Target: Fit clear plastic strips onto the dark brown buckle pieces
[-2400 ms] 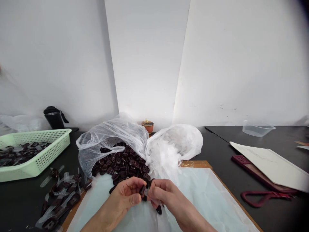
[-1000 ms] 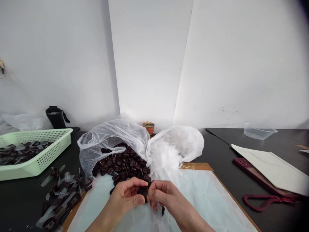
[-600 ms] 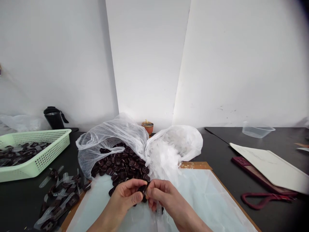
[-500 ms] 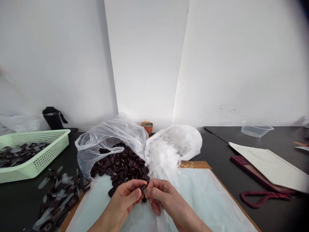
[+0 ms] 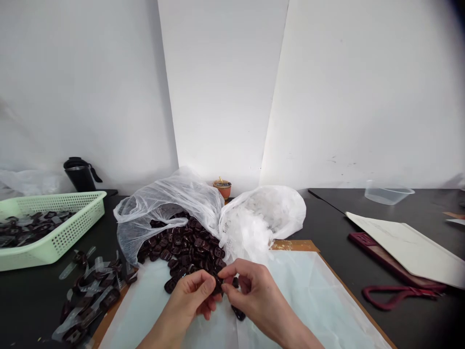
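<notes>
Between the thumb and fingers of my left hand (image 5: 187, 298) is a small dark brown plastic buckle piece (image 5: 218, 285), mostly covered by the fingertips. My right hand (image 5: 256, 293) meets it from the other side, thumb and forefinger closed at the same piece. Another glossy dark piece (image 5: 238, 312) shows below the right hand's fingers; whether they touch it is unclear. Just beyond both hands, a heap of dark brown buckle pieces (image 5: 185, 245) spills from a clear plastic bag (image 5: 145, 194). Beside it, an open bag (image 5: 286, 213) spills translucent white plastic strips (image 5: 249, 237).
A pale sheet (image 5: 312, 295) covers a brown board. On the left lie several pieces joined with clear strips (image 5: 90, 300), near a green basket (image 5: 72, 237) of similar ones. To the right are red-handled scissors (image 5: 387, 296), a notebook (image 5: 407, 245) and a clear tub (image 5: 388, 194).
My right hand has shifted slightly, its fingers now higher and more arched. A dark piece shows beneath it. The left hand keeps its pinch near the same spot.
</notes>
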{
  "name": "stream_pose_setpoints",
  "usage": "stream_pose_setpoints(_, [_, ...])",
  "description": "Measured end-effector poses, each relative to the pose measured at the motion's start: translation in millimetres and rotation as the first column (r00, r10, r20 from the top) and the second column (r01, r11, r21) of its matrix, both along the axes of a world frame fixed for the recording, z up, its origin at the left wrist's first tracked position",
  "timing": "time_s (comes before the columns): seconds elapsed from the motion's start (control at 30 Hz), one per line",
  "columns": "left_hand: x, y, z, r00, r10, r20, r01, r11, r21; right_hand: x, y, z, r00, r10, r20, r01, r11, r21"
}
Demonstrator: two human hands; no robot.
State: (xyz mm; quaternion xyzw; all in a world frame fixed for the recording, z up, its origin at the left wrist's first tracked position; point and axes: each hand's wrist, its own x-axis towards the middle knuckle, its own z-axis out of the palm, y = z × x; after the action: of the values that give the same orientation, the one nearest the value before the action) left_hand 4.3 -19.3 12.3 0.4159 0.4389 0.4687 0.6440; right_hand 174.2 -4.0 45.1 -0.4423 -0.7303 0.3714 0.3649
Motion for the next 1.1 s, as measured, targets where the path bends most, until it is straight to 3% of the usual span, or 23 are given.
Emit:
stream_pose_setpoints(0.13, [-1, 3, -5.1, 0.989, 0.012, -0.146, 0.001, 0.997, 0.082, -1, 0, -2.9, 0.994, 0.025, 0.105, -0.033, 0.997, 0.072])
stream_pose_setpoints(0.37, [0, 3, -1.1, 0.965, 0.055, -0.255, -0.017, 0.989, 0.149, -4, -4, -1.5, 0.98, -0.028, 0.197, 0.001, 0.99, 0.138])
stream_pose_setpoints(0.8, [-3, 3, -2.2, 0.967, 0.042, -0.251, -0.018, 0.995, 0.099, -11, -7, -12.3, 0.969, -0.069, 0.235, 0.013, 0.973, 0.231])
stream_pose_setpoints(0.97, [-3, 2, -2.2, 0.977, 0.02, -0.214, -0.008, 0.998, 0.054, -11, -6, -8.8, 0.986, -0.032, 0.164, 0.005, 0.986, 0.165])
stream_pose_setpoints(1.1, [0, -1, 0.6, 0.988, 0.0, -0.157, 0.0, 1.0, -0.003, -4, 2, 0.5, 0.995, -0.075, -0.068, 0.071, 0.995, -0.063])
